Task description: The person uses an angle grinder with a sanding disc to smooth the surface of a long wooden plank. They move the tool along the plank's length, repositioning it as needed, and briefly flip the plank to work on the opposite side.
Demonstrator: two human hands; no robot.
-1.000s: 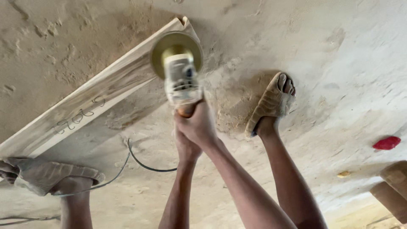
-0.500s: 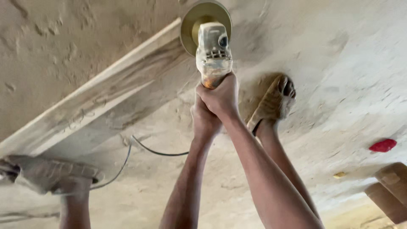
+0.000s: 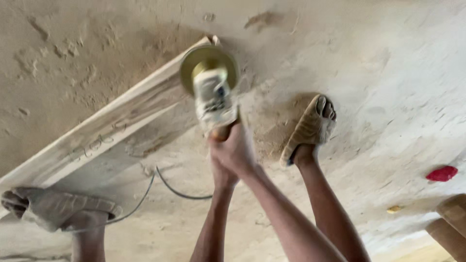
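Both hands grip the handle end of a dusty angle grinder [image 3: 215,99]. My right hand [image 3: 239,149] wraps the handle on top, and my left hand [image 3: 220,178] closes just under it. The grinder's round yellowish disc [image 3: 208,65] rests on the far end of a long pale wooden plank [image 3: 111,128], which lies slanted across the sawdust-covered floor. A sandalled left foot [image 3: 53,209] presses on the plank's near end. The right foot [image 3: 310,127], also in a sandal, stands on a heap of sawdust beside the grinder.
A thin dark power cable [image 3: 179,191] loops over the floor between my legs. A red scrap [image 3: 441,173] and a small yellow bit [image 3: 394,209] lie to the right. Wooden pieces [image 3: 454,225] sit at the bottom right corner.
The grinder first slid out toward the plank's far tip, then came back toward me and a little left. Both hands stayed closed on it and the feet stayed put.
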